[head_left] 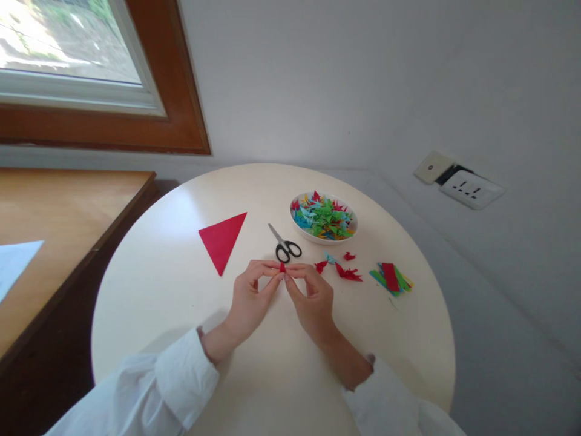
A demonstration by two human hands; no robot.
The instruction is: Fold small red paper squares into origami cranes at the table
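Note:
Between my fingertips is a small folded piece of red paper [282,267], mostly covered by the fingers. My left hand [255,292] pinches it from the left, and my right hand [313,295] pinches it from the right. Just beyond the hands lie scissors [284,243] with black handles, their blades pointing away to the left. Small folded red paper cranes [349,274] and a light blue one [330,258] rest right of my right hand. Farther left, a red paper triangle [222,242] lies flat.
A white bowl [324,241] heaped with colourful folded paper cranes stands at the back of the round table [149,290]. Paper strips [391,278] are piled at the right. A wooden desk [68,200] is at left; a wall socket [472,189] is at right.

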